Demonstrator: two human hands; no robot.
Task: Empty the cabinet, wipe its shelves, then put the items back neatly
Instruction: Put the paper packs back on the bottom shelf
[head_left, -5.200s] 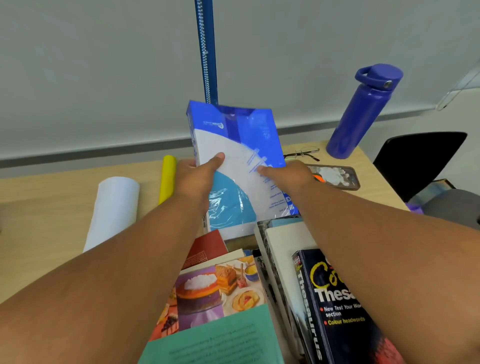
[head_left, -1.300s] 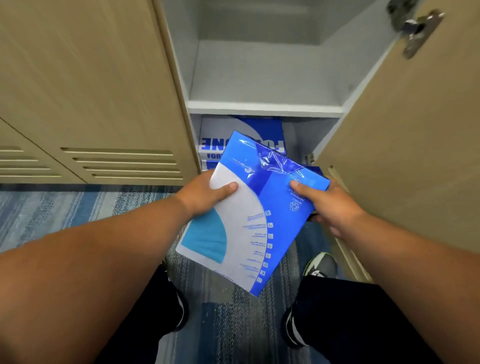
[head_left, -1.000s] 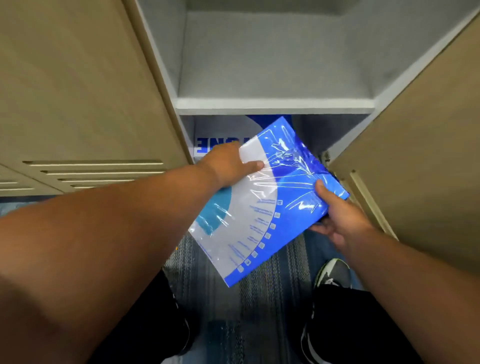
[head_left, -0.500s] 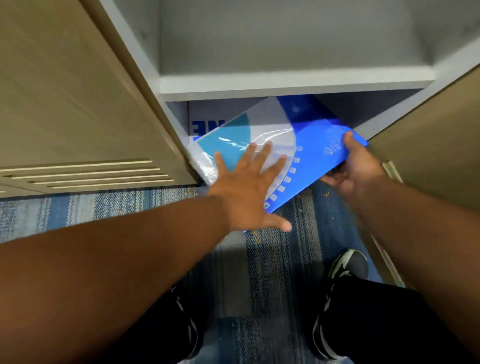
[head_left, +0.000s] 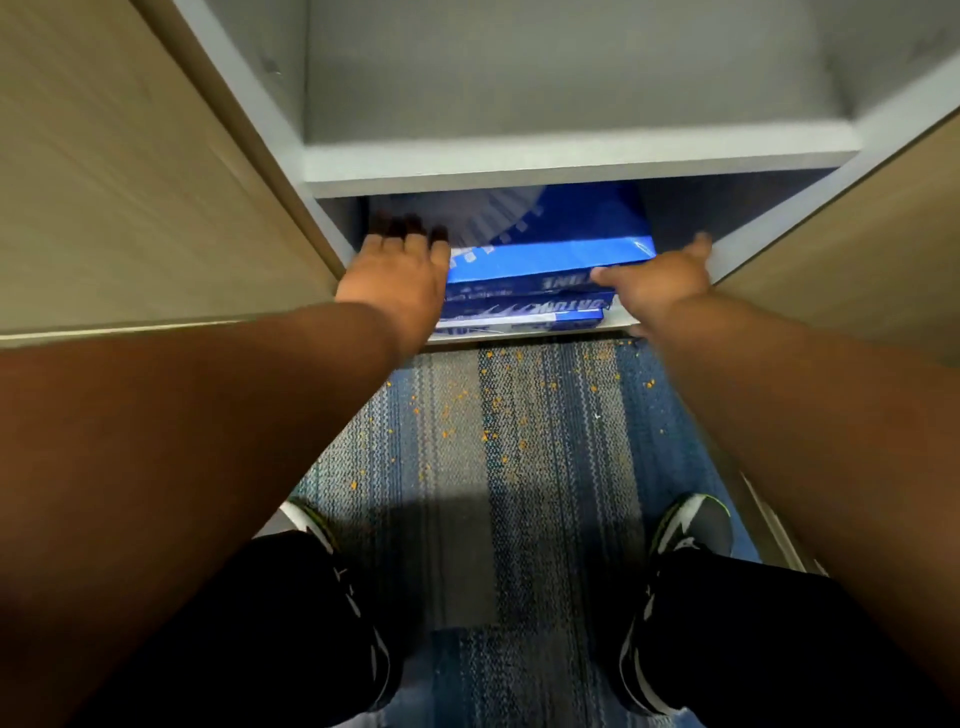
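Head view | left grip (head_left: 395, 275) open, fingers flat on top ream (head_left: 545, 254) | right grip (head_left: 654, 283) open, fingertips against the ream's front right corner | ream lies on stack (head_left: 519, 312) in cabinet (head_left: 519, 166) bottom compartment | risk: an uneven push could skew the ream or knock the stack crooked.

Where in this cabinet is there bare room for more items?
The grey upper shelf is bare. Below, a gap lies right of the stacked blue paper reams, beside the right hand; the left hand crowds their left.
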